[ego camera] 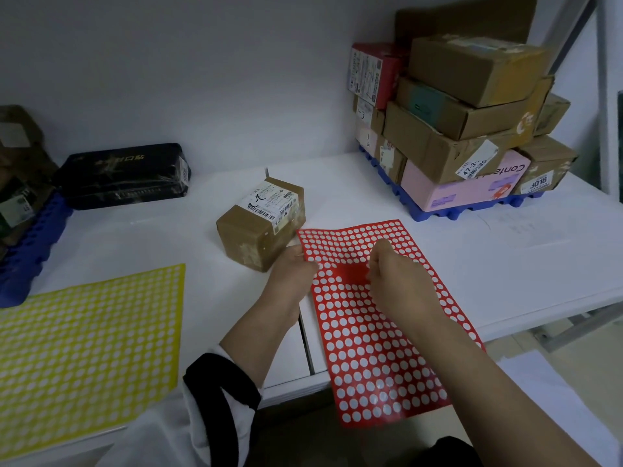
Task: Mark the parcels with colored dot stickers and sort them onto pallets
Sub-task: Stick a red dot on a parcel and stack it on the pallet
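The left hand (293,267) pinches the left edge of the red sticker sheet (371,348) (it overhangs the near edge of the bench (151,237)). The right hand (394,274), fingers curled together, pinches at the sheet's middle. A small brown parcel (259,227) sits just beyond the left hand. A yellow sticker sheet (87,348) lies flat at the left. Stacked parcels (465,106) fill the blue pallet (435,214) at the far right.

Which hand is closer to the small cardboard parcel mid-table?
Left. The left hand sits right at the cardboard parcel's near corner, gripping the red sticker sheet's edge; the right hand pinches the sheet farther right.
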